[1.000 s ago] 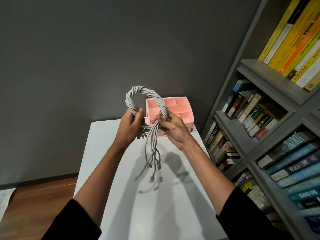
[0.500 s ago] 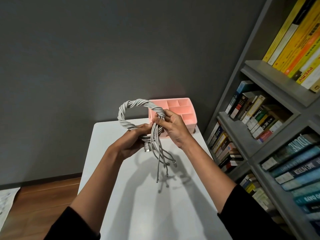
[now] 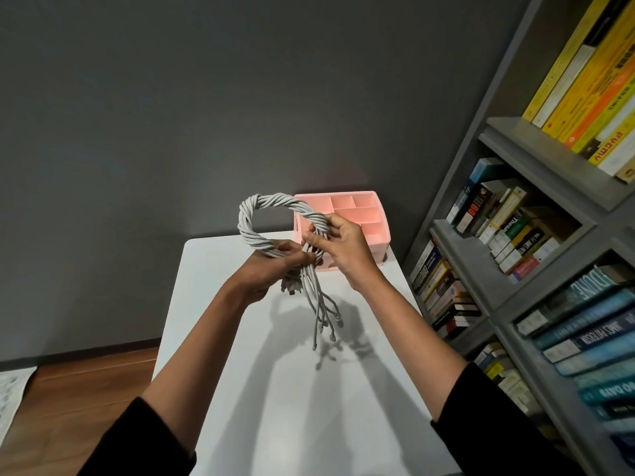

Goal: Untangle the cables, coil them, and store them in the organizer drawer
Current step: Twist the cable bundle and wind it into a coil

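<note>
Right now your left hand (image 3: 271, 266) is curled round the twisted grey cables (image 3: 264, 204) at the foot of their loop. Your right hand (image 3: 343, 245) pinches the strands just beside it, fingers closed tight on them. The loop stands in the air above the white table (image 3: 275, 389), in front of the pink organizer (image 3: 330, 194); loose ends dangle below. A second ago your hands held opposite sides of the loop; they have since come together.

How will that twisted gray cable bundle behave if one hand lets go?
The cable bundle probably holds its loop: the twisted part arches unsupported above the left hand and right hand. The loose ends hang straight down, so likely floppy, apt to swing.
</note>
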`<state>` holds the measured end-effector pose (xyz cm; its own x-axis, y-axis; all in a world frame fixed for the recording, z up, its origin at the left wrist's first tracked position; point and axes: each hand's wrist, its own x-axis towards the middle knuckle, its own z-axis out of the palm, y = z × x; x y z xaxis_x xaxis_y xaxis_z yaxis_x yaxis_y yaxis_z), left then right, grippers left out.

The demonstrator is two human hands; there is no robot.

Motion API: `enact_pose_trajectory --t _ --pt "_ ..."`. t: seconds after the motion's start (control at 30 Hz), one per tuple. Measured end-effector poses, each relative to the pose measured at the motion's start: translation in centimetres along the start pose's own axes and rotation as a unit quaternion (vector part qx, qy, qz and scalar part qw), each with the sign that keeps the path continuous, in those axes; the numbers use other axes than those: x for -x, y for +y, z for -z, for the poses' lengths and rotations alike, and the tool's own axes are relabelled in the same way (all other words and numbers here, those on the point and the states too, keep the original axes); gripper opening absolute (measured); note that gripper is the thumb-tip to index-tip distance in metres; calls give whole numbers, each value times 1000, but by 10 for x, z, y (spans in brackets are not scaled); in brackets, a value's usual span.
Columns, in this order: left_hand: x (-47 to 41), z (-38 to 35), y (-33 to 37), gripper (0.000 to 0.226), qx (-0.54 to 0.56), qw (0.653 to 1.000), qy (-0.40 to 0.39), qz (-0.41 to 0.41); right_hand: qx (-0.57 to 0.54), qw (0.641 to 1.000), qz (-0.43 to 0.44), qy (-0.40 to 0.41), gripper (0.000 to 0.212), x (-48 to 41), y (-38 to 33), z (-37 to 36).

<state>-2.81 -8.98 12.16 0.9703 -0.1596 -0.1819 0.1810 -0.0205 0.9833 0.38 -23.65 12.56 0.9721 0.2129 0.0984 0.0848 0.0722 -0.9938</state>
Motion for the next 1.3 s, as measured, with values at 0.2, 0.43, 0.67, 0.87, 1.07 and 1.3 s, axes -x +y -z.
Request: enact_pose_trajectory --t 0.2,0.43,0.67,0.87,1.07,1.3 --pt "-1 1 -5 19 -72 994 72 -37 44 992 -60 -103 29 -6 2 11" --pt "7 3 -8 28 49 996 -60 36 -27 986 -104 -127 31 -7 -3 14" --pt "14 -1 -10 27 176 978 -107 44 -168 960 -146 -168 24 -3 -6 9" --pt "10 -1 -6 24 154 985 -70 37 -175 962 -125 -168 29 0 -10 8" --pt "3 -1 -10 21 126 990 46 29 2 982 -159 -102 40 8 -5 6" --pt "-2 1 -19 30 124 978 165 -12 184 967 -148 -99 15 29 6 -9"
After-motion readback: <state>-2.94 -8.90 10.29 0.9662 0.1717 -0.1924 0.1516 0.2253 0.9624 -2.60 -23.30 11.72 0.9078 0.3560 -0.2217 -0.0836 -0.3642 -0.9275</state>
